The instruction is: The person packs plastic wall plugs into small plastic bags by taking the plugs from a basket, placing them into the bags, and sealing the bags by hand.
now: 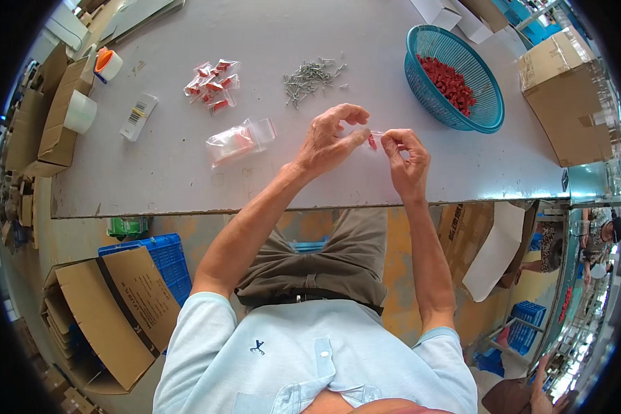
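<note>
Over the table near its front edge, a small clear plastic bag (379,133) with a red piece (372,141) inside is between my two hands. My right hand (408,164) pinches the bag's right side between thumb and fingers. On the other side, my left hand (330,141) has its thumb at the bag's edge; the index finger arches above, apart from the thumb, and the lower fingers are partly hidden. Beyond my left hand lies a loose heap of screws (312,79). Left of it are several filled small bags (214,84) with red pieces and a larger clear bag (241,141).
A teal basket (490,93) of red pieces (448,83) stands at right, beside a cardboard box (566,96). Tape rolls (81,112) and a barcode-labelled packet (139,117) are at left. Below the table's edge (310,208) are a carton (110,310) and a blue crate (169,259).
</note>
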The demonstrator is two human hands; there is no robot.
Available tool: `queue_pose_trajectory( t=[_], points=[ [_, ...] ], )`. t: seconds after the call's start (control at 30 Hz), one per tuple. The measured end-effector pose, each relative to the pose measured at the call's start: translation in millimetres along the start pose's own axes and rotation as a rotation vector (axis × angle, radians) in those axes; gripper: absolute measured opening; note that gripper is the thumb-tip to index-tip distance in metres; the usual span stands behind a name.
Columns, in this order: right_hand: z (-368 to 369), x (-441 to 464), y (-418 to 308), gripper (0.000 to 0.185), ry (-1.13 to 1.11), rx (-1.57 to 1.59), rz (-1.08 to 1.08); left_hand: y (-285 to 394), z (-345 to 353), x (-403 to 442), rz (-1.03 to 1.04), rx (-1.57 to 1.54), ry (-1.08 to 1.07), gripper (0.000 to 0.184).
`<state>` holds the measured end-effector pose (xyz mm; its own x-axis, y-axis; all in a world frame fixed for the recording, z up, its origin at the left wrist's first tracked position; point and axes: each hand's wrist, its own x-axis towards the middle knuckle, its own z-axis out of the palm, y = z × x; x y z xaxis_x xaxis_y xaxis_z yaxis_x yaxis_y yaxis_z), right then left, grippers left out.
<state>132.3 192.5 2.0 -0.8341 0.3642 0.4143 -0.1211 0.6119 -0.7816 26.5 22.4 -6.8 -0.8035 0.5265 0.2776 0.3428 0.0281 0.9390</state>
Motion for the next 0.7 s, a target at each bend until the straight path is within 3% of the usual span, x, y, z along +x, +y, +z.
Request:
queue_pose_trajectory(
  t=[0.2, 0.33, 0.7],
  points=[
    [1.2, -3.0, -1.1, 0.006, -0.03, 0.08, -0.029, 0.7, 0.0, 3.4, -0.019, -0.009, -0.143, 0.018],
    [1.0, -5.1, 2.1, 0.01, -0.074, 0.197, 0.073, -3.6, 1.0, 3.8, -0.036, -0.073, -0.161, 0.009],
    [0.1, -2.2, -3.0, 0.013, -0.087, 0.191, 0.087, -4.7, 2.5, 3.7, 0.015, -0.033, -0.176, 0.008]
  ],
)
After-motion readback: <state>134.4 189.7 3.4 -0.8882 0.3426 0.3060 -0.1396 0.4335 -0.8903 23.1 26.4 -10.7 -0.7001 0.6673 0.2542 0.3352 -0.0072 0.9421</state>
